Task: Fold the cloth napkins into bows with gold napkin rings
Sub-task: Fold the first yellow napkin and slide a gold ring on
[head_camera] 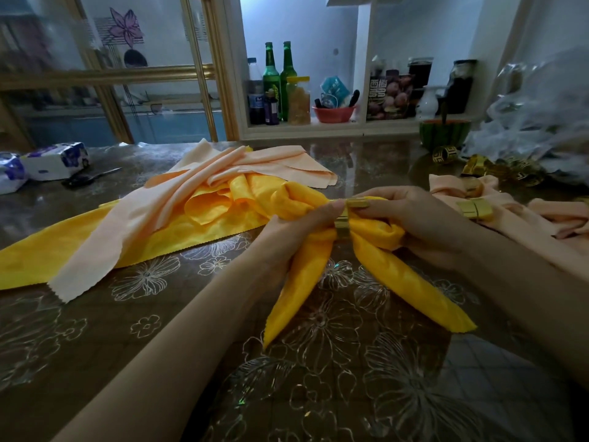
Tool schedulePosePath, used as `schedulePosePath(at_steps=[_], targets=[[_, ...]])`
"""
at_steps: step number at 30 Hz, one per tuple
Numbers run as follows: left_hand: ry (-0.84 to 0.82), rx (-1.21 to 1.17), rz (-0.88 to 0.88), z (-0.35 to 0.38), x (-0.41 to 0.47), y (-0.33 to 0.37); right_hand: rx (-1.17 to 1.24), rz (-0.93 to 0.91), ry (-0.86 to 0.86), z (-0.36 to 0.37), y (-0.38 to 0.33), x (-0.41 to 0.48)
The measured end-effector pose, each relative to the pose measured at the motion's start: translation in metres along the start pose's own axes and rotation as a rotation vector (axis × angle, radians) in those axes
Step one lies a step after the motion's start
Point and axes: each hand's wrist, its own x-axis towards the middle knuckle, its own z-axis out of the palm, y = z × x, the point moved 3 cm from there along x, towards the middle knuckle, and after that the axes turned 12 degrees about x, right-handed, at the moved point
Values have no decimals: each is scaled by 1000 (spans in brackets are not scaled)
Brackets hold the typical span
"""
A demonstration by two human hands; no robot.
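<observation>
A yellow napkin [376, 266] is gathered through a gold ring [345, 218] above the flowered table, its two tails hanging toward me. My left hand [296, 231] grips the bunched cloth on the ring's left side, thumb against the ring. My right hand [417, 218] holds the loop on the right side, with a fingertip on top of the ring. Loose peach napkins [178, 199] and yellow napkins [95, 240] lie piled at the left. Peach bows with gold rings [475, 208] lie at the right.
Spare gold rings [497, 167] lie by a crumpled plastic bag [541, 116] at far right. Scissors [89, 177] and tissue packs [54, 161] sit far left. A shelf behind the table holds bottles [274, 81] and jars. A green bowl [444, 132] stands at the back right.
</observation>
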Motion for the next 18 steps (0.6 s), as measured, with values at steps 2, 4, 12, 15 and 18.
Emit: schedulePosePath(at_steps=[2, 4, 12, 15, 18], targets=[[-14, 34, -10, -4, 2, -4, -1, 85, -6, 1, 1, -1], [-72, 4, -21, -3, 2, -4, 100, 180, 3, -5, 0, -1], [117, -180, -97, -22, 5, -7, 361, 167, 65, -3, 13, 9], [169, -241, -158, -22, 3, -14, 152, 255, 1, 1, 23, 8], [156, -274, -156, -9, 5, -10, 226, 250, 30, -4, 23, 6]])
